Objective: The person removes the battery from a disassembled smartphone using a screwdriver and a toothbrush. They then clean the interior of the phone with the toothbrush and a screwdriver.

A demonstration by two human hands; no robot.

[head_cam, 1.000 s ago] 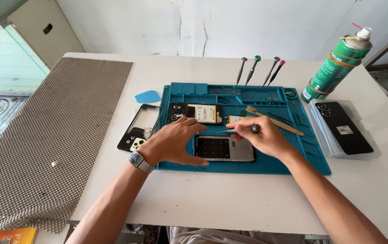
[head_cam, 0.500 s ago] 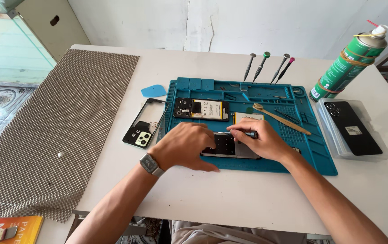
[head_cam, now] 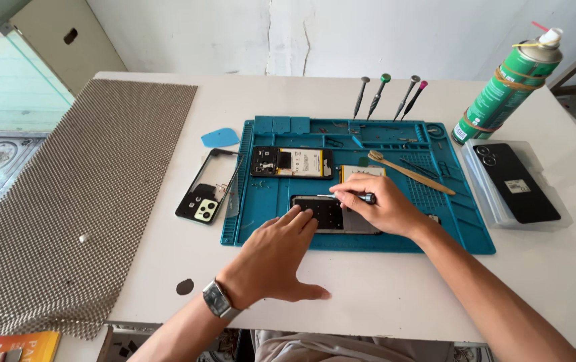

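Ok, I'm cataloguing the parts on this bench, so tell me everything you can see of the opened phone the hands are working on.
The opened phone lies flat on the blue work mat, long side toward the person, back cover off. Its left part shows a dark perforated plate; the right part looks grey and metallic. The left hand rests its fingertips on the near left edge. The right hand covers its right end and holds a small screwdriver lying low over the top edge. Finer parts are too small to tell.
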